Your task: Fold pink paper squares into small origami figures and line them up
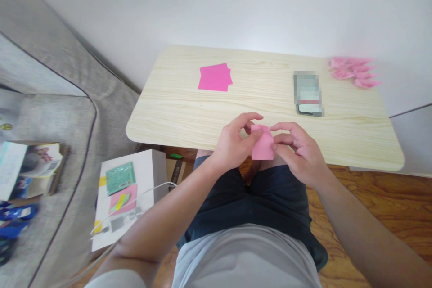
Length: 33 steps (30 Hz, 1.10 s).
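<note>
The left hand (pixel 238 141) is pinching a pink paper (pixel 263 149) in its grip over the near edge of the bench (pixel 175 108); the right hand (pixel 299 150) is grasping the paper's right side. Magenta sheets (pixel 214 77) are lying far left, folded pink pieces (pixel 353 72) far right.

This pale wood-grain table (pixel 263 85) with rounded corners carries overlapping hot-pink paper sheets (pixel 215 77) over on the left, a phone (pixel 308 92), partly blurred, and folded pink paper pieces (pixel 347 72) toward the far right corner.

Pink sheet (pixel 263 150): matt paper; table (pixel 263 83): smooth, wood-grained.
</note>
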{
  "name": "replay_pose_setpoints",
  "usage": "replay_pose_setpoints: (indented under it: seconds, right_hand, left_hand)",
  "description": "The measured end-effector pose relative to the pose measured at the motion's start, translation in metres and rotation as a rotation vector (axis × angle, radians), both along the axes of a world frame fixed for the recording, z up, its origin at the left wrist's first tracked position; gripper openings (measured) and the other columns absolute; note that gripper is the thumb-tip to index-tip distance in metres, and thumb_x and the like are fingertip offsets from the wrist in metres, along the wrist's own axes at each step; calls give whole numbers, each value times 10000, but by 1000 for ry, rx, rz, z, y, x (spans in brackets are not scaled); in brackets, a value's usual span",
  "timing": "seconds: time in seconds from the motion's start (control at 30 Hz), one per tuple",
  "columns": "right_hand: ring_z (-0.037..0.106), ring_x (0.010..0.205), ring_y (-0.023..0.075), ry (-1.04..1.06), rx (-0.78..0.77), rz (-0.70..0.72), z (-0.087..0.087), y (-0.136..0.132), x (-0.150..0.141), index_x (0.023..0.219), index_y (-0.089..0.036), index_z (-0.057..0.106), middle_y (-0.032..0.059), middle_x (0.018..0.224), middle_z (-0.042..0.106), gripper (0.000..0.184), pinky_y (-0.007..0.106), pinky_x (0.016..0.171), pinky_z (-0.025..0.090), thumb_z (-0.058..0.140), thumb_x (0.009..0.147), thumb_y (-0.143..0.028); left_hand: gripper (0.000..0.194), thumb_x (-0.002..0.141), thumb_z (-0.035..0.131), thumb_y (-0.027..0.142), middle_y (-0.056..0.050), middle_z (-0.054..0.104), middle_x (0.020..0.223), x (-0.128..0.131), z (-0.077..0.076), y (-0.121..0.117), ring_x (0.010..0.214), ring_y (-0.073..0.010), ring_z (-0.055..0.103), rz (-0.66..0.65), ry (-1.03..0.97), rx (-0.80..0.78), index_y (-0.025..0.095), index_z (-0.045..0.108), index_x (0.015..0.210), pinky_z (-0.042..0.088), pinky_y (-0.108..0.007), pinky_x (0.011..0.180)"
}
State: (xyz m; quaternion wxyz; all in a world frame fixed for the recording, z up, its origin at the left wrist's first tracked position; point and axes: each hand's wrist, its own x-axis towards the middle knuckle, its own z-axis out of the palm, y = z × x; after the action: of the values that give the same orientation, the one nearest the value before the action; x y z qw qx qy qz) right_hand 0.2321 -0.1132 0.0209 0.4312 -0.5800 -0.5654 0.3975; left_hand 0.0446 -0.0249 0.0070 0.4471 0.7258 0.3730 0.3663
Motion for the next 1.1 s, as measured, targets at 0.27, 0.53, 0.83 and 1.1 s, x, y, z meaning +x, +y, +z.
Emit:
replay_pose_setpoints:
  seconds: [0.27, 0.53, 0.83, 1.1]
  right_hand:
    - [672, 614, 162, 55, -121, -189, -2, 2, -2, 984, -233, 723, -1, 735, 736, 117, 289, 577, 515, 726, 880, -286]
    - [697, 590, 172, 156, -228, -174, 3, 3, 2, 1075, -210, 709, 4, 776, 733, 181, 301, 586, 514, 641, 925, -286]
    - [646, 968, 248, -650, 272, -77, -18, -8, 7, 1055, -244, 784, 81, 1020, 689, 157, 432, 890, 530, 693, 927, -247]
    - [600, 987, 242, -781, 389, -98, -39, -20, 7, 1027, -277, 792, 46, 1068, 727, 120, 442, 881, 475, 768, 910, -294]
  left_hand:
    - [255, 934, 588, 192, -57, 717, 1204, -2, 0, -6, 1177, -239, 605, 97, 188, 335, 223, 677, 1171, 443, -411, 1072]
    - [283, 908, 618, 184, -27, 741, 1264, -11, -11, -22, 1206, -248, 603, -98, 316, 529, 272, 730, 1153, 397, -447, 1081]
    - [201, 1006, 603, 240, 23, 806, 1121, -15, -20, -17, 1108, -213, 633, -68, 384, 591, 297, 795, 1003, 367, -457, 1021]
    - [173, 1011, 621, 288, 26, 796, 1139, -19, -18, -19, 1079, -193, 643, -94, 409, 517, 270, 786, 964, 384, -441, 1000]
